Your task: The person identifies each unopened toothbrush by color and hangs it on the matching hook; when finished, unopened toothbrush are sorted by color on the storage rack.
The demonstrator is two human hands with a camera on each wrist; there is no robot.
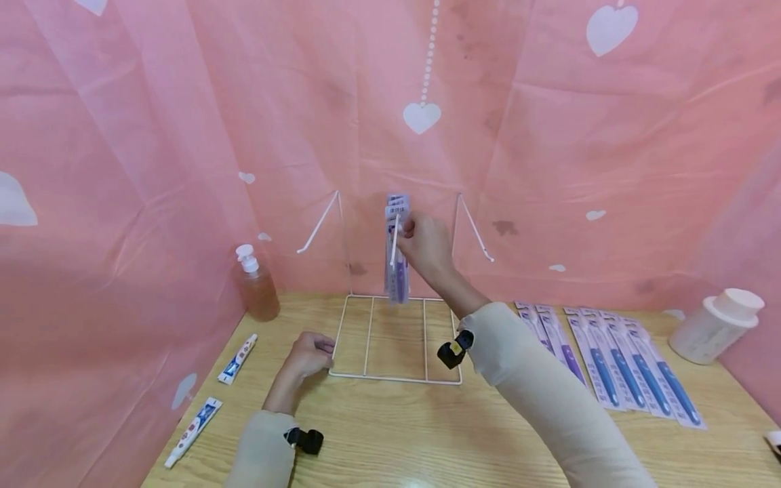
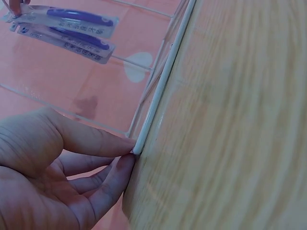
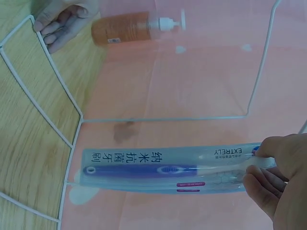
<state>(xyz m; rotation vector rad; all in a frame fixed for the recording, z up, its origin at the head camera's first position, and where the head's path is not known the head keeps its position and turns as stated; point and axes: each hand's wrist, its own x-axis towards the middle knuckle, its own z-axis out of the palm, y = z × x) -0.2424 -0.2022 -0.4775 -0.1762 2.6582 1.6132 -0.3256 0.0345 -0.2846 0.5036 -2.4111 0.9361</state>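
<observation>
My right hand [image 1: 427, 247] pinches the upper part of a packaged toothbrush [image 3: 139, 171] with a purple handle. The toothbrush hangs upright at the middle prong [image 1: 394, 245] of a white wire rack [image 1: 396, 378], together with other packaged toothbrushes. Whether the held package is fully on the prong is hard to tell. Low at the rack's front left corner, my left hand [image 1: 310, 356] grips the base wire [image 2: 160, 88] between thumb and fingers. Two more prongs, a left one [image 1: 318, 222] and a right one [image 1: 476, 227], stick out bare.
To the right lie packaged purple toothbrushes [image 1: 558, 342] and several blue ones [image 1: 631, 362], near a white bottle [image 1: 710, 329]. On the left are an amber pump bottle [image 1: 259, 291] and two toothpaste tubes, one farther back [image 1: 238, 359], another nearer [image 1: 194, 432]. Pink cloth [image 1: 305, 102] encloses the wooden table [image 1: 390, 440].
</observation>
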